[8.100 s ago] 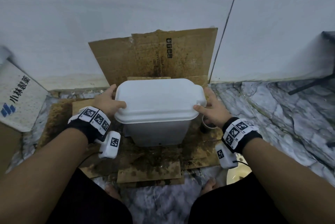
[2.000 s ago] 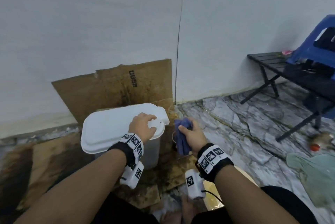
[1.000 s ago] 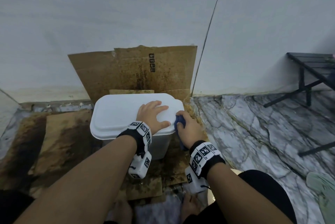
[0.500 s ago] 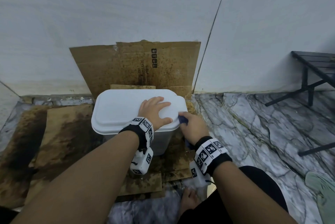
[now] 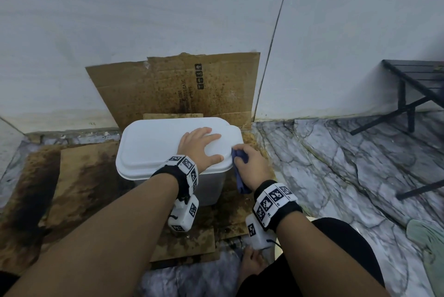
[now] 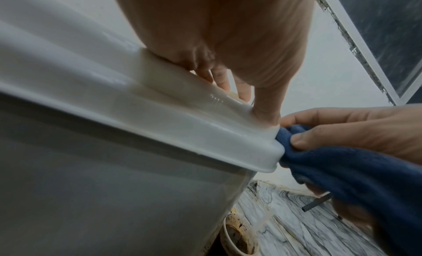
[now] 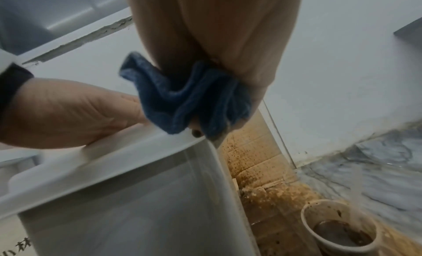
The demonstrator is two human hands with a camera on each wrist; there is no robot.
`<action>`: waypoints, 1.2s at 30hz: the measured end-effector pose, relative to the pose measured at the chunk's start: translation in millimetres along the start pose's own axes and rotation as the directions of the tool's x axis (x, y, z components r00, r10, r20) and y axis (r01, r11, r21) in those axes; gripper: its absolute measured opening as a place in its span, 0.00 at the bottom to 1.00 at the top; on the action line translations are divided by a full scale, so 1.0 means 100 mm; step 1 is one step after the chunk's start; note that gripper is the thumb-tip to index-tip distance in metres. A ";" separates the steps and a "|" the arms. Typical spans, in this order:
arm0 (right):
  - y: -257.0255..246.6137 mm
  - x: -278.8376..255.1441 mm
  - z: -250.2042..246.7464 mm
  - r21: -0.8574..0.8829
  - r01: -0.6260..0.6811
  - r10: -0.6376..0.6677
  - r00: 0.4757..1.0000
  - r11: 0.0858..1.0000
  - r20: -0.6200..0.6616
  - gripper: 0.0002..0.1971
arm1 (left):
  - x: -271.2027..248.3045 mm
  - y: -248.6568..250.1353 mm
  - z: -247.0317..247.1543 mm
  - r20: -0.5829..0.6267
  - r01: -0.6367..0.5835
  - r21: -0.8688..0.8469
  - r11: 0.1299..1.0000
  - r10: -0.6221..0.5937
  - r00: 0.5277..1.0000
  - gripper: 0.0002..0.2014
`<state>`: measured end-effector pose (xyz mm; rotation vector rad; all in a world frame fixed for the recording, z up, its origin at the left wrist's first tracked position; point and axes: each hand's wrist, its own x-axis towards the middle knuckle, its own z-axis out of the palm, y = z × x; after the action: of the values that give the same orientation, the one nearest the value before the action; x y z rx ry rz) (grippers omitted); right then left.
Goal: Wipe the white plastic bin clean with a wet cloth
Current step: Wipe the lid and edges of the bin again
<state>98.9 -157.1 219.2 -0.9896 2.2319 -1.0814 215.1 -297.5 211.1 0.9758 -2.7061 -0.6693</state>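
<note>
A white plastic bin (image 5: 149,147) with its lid on stands on stained cardboard by the wall. My left hand (image 5: 200,146) lies flat on the right part of the lid, fingers spread, pressing down. My right hand (image 5: 251,164) grips a dark blue cloth (image 5: 240,181) and holds it against the lid's right rim. In the left wrist view the cloth (image 6: 338,162) touches the lid's corner (image 6: 269,151), pinched under the thumb. The right wrist view shows the cloth (image 7: 189,101) bunched in the fingers over the bin's edge (image 7: 128,151).
Stained cardboard (image 5: 173,87) leans on the wall behind the bin and covers the floor (image 5: 84,176) around it. A dirty round cup (image 7: 340,229) stands on the floor right of the bin. A black metal bench (image 5: 418,90) is at the far right on the marble floor.
Eight seconds ago both hands held the bin's sides with no cloth. Since then my right hand brought the blue cloth to the lid's right rim, where it has stayed for the last second.
</note>
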 end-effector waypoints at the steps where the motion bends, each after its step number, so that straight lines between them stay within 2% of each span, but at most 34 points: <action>1: 0.00 0.01 0.01 -0.005 0.008 -0.008 1.000 1.000 -0.009 0.16 | 0.01 -0.01 0.00 0.000 0.000 0.000 1.000 0.000 1.000 0.30; 6: -0.01 0.09 -0.04 -0.046 0.014 -0.013 0.999 0.999 0.036 0.16 | 0.02 -0.02 0.00 -0.001 0.002 -0.015 1.000 -0.002 1.000 0.30; 9: 0.06 0.15 -0.11 -0.061 -0.057 0.063 0.992 0.997 0.110 0.12 | 0.03 -0.01 0.00 -0.005 0.002 -0.008 1.000 -0.002 1.000 0.30; 14: 0.21 0.14 -0.18 0.218 -0.221 0.226 0.974 0.951 0.000 0.10 | 0.02 -0.01 0.00 -0.012 0.009 -0.021 1.000 -0.009 1.000 0.30; 20: 0.17 0.06 0.01 0.363 -0.169 0.183 0.983 0.916 -0.004 0.13 | 0.03 -0.01 0.00 -0.025 0.002 -0.014 1.000 -0.003 1.000 0.30; 25: 0.21 0.03 0.10 0.311 -0.190 0.194 0.981 0.931 0.019 0.17 | 0.04 -0.02 0.01 -0.029 0.008 -0.015 1.000 -0.009 1.000 0.30; 31: 0.24 -0.09 0.08 0.240 -0.175 0.176 0.984 0.955 0.020 0.16 | 0.05 -0.04 0.03 -0.043 0.007 -0.008 1.000 -0.008 0.999 0.30; 34: 0.25 -0.13 0.00 0.207 -0.164 0.148 0.985 0.964 0.091 0.14 | 0.05 -0.04 0.03 -0.047 0.007 -0.016 1.000 -0.008 0.999 0.30; 36: 0.24 -0.13 -0.06 0.194 -0.169 0.133 0.973 0.966 0.187 0.14 | 0.05 -0.03 0.02 -0.050 0.003 -0.021 1.000 -0.004 0.999 0.30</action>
<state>93.5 -134.0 204.4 -0.7785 1.9735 -1.0918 212.7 -302.0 207.7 0.9793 -2.6496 -0.6643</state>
